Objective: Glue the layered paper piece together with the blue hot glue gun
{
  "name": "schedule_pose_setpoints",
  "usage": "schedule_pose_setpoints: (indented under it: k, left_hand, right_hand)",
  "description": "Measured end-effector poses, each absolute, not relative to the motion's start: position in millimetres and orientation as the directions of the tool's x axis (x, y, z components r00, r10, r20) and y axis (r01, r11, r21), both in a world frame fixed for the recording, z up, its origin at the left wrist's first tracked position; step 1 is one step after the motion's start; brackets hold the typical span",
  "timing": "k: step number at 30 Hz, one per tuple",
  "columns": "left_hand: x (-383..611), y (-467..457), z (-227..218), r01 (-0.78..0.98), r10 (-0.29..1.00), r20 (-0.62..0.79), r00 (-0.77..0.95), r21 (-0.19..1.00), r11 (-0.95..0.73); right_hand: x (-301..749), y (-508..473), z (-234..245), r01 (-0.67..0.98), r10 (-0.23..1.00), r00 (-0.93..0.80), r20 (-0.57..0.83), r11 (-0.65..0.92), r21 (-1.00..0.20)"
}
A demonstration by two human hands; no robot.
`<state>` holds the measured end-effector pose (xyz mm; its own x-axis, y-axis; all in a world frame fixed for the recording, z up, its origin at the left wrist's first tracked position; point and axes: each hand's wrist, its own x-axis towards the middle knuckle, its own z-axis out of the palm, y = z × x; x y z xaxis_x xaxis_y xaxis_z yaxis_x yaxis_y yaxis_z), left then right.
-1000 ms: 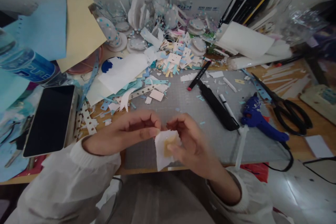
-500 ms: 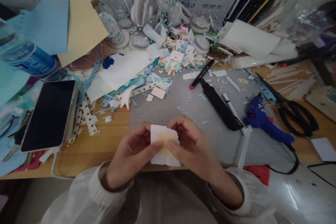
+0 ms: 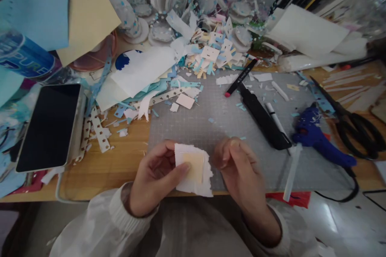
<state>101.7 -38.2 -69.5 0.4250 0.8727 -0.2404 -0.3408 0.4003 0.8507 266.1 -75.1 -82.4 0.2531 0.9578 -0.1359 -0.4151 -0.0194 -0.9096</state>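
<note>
The left hand (image 3: 157, 176) is pinching a small white paper piece (image 3: 193, 168) with torn edges and a pale yellow square on its face, thumb lying across its left side and fingers closed behind it, holding it just above the near edge of the grey cutting mat (image 3: 241, 128) on the worktop (image 3: 99, 168). Half a second ago both hands were gripping this piece together; now the right hand (image 3: 238, 168) is sitting apart from it, just to its right, with fingers curled in toward the thumb and nothing visible between them, so the paper is showing more of its face and ragged right edge. The view is also sitting a little lower and closer than before. Beyond the hands, a black marker (image 3: 241, 77), a black cutter (image 3: 263, 118), a white pen (image 3: 275, 117), a blue glue gun (image 3: 319, 142) and black scissors (image 3: 358, 124) are lying on and beside the mat. A dark tablet (image 3: 48, 126) is resting at the left, beside a heap of paper scraps (image 3: 208, 56).
</note>
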Motion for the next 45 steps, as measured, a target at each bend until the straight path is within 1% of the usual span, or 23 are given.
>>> schedule_pose_setpoints:
  k: [2,5,9,12,15,19,25,32,39,42,45]
  left_hand:
    - [101.8,-37.8,-68.5,-0.345,0.871,-0.238,0.431,0.848,0.402]
    - [102.3,-36.7,-65.5,-0.353,0.867,-0.228,0.444,0.845,0.403]
    - [103.9,-35.9,-61.6,-0.360,0.861,-0.205,0.465,0.845,0.396]
    - [105.0,-36.0,-60.7,-0.352,0.864,-0.199,0.463,0.853,0.385]
    - [105.0,-36.1,-61.7,-0.332,0.868,-0.200,0.454,0.866,0.374]
    - [104.1,-36.2,-64.0,-0.308,0.873,-0.196,0.446,0.882,0.355]
    - [104.4,-36.3,-63.4,-0.292,0.876,-0.200,0.438,0.890,0.349]
    - [98.3,-36.8,-65.1,-0.223,0.832,-0.242,0.498,0.892,0.393]
    - [97.5,-34.7,-67.5,-0.284,0.799,-0.273,0.535,0.833,0.475]
    - [98.6,-33.6,-65.9,-0.316,0.799,-0.255,0.545,0.820,0.477]
    - [99.6,-33.3,-64.4,-0.306,0.811,-0.250,0.529,0.835,0.457]
  right_hand:
    - [264.6,-75.9,-82.1,-0.414,0.960,0.258,-0.113,0.004,-0.910]
    - [262.8,-77.0,-82.4,-0.363,0.966,0.244,-0.089,0.005,-0.932]
    - [264.6,-79.6,-83.3,-0.260,0.987,0.132,-0.089,-0.052,-0.964]
    - [266.6,-80.7,-82.5,-0.215,0.998,0.043,-0.038,-0.028,-0.976]
    - [267.0,-80.3,-80.2,-0.199,1.000,-0.002,0.008,0.007,-0.980]
    - [266.7,-79.5,-78.4,-0.207,1.000,-0.020,0.001,-0.003,-0.978]
    - [267.5,-79.9,-77.5,-0.163,0.999,-0.025,0.037,0.033,-0.986]
    - [267.8,-80.5,-73.9,-0.125,0.997,-0.052,0.057,0.050,-0.991]
    - [268.8,-80.0,-73.3,-0.066,0.992,-0.074,0.100,0.095,-0.993]
    - [268.9,-78.4,-72.4,-0.007,0.988,-0.086,0.126,0.125,-0.992]
    - [268.9,-77.8,-72.2,0.024,0.985,-0.096,0.145,0.148,-0.989]
